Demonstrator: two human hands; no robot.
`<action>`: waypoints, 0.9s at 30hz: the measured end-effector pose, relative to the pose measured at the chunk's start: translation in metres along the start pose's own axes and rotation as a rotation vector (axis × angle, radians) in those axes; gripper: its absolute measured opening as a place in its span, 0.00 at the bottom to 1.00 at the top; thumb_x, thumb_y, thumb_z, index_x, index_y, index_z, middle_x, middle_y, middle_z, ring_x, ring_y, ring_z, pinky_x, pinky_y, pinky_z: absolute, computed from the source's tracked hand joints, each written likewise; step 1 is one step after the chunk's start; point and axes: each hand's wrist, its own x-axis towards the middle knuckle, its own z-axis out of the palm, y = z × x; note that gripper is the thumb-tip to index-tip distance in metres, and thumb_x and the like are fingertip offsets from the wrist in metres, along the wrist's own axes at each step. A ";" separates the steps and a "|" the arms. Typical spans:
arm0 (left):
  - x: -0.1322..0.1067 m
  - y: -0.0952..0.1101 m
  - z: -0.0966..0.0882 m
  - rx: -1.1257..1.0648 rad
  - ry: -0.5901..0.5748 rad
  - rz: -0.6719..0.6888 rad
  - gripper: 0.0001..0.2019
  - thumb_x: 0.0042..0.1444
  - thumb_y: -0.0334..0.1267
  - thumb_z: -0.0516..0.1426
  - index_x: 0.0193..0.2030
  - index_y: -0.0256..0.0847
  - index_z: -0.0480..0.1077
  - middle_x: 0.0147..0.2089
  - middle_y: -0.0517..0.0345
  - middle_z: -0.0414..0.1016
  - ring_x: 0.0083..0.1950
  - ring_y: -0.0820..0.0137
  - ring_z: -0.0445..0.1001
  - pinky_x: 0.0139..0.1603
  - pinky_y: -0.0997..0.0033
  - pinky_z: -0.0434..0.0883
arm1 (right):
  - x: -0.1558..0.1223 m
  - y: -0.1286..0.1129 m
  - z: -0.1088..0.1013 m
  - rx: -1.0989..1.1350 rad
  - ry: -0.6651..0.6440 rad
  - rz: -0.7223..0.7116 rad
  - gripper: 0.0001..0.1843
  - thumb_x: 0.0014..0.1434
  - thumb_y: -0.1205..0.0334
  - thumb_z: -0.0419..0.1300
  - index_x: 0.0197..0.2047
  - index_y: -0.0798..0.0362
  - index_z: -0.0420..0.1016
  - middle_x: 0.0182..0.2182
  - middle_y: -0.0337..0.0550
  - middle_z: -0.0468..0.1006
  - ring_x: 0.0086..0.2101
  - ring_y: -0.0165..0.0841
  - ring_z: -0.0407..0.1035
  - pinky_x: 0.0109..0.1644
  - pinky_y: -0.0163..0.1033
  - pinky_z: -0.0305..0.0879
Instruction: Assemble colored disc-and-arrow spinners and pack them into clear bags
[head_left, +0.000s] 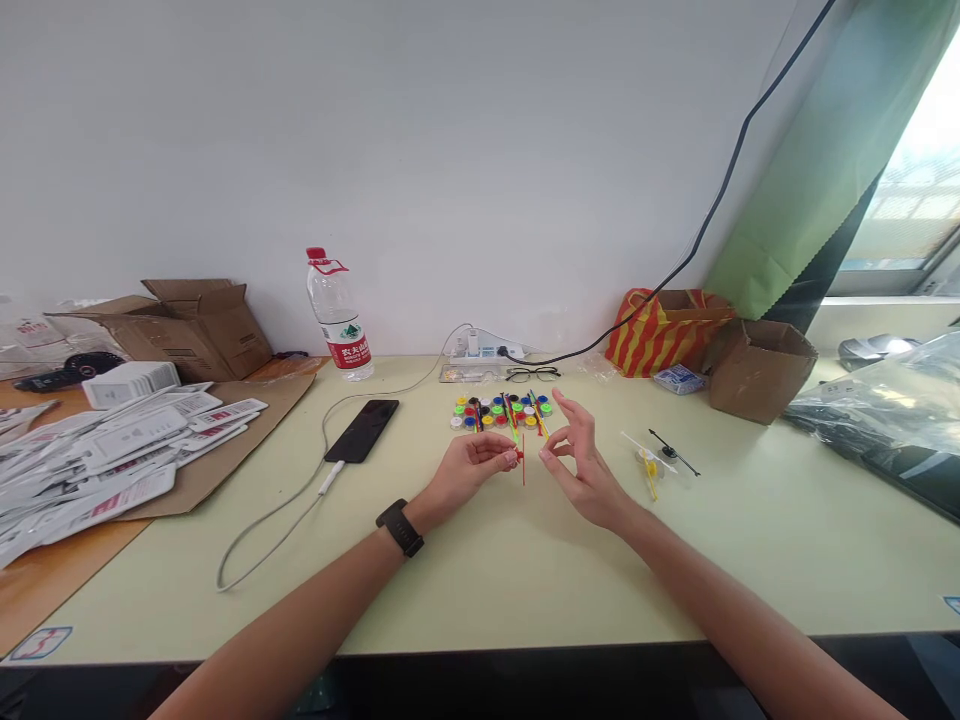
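Note:
My left hand [472,467] hovers over the pale green table [480,560], its fingers pinched on a small red piece with a thin red stick [523,465] hanging down from it. My right hand [581,460] is just to the right of that stick, thumb and forefinger curled near it and the other fingers spread upward; whether it touches the stick I cannot tell. Right behind both hands lies a cluster of small coloured caps and sticks [501,411]. A black watch [400,527] is on my left wrist.
A phone [363,430] on a white cable lies left of the hands, a water bottle [337,315] behind it. White, yellow and black sticks [660,455] lie to the right. Cardboard boxes [187,325], packaged cards [112,450], glasses [531,374] and a striped bag [660,330] ring the table.

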 end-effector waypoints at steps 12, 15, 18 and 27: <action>-0.001 0.002 0.001 0.004 -0.024 -0.006 0.17 0.52 0.45 0.72 0.42 0.36 0.80 0.41 0.51 0.83 0.44 0.65 0.81 0.52 0.64 0.76 | 0.005 0.004 0.000 0.172 -0.188 0.147 0.16 0.69 0.46 0.57 0.51 0.45 0.59 0.27 0.31 0.63 0.26 0.30 0.55 0.30 0.36 0.54; -0.002 0.001 0.001 0.016 -0.041 -0.006 0.17 0.52 0.45 0.72 0.42 0.37 0.80 0.42 0.50 0.84 0.44 0.65 0.81 0.51 0.63 0.76 | 0.004 0.005 0.003 0.133 -0.205 0.139 0.16 0.68 0.47 0.57 0.50 0.45 0.59 0.31 0.35 0.68 0.28 0.31 0.59 0.31 0.37 0.57; -0.002 0.000 0.002 0.027 -0.078 0.000 0.16 0.53 0.45 0.71 0.43 0.37 0.80 0.43 0.49 0.84 0.45 0.63 0.82 0.52 0.63 0.77 | 0.003 0.007 0.004 0.138 -0.225 0.147 0.15 0.68 0.46 0.57 0.47 0.46 0.59 0.34 0.36 0.68 0.29 0.30 0.61 0.32 0.36 0.58; -0.005 0.000 0.003 0.053 -0.168 0.000 0.16 0.53 0.45 0.72 0.42 0.37 0.79 0.44 0.46 0.84 0.48 0.61 0.82 0.55 0.59 0.77 | 0.003 0.003 0.003 0.217 -0.274 0.208 0.19 0.67 0.44 0.59 0.50 0.45 0.58 0.34 0.35 0.71 0.28 0.30 0.65 0.33 0.38 0.61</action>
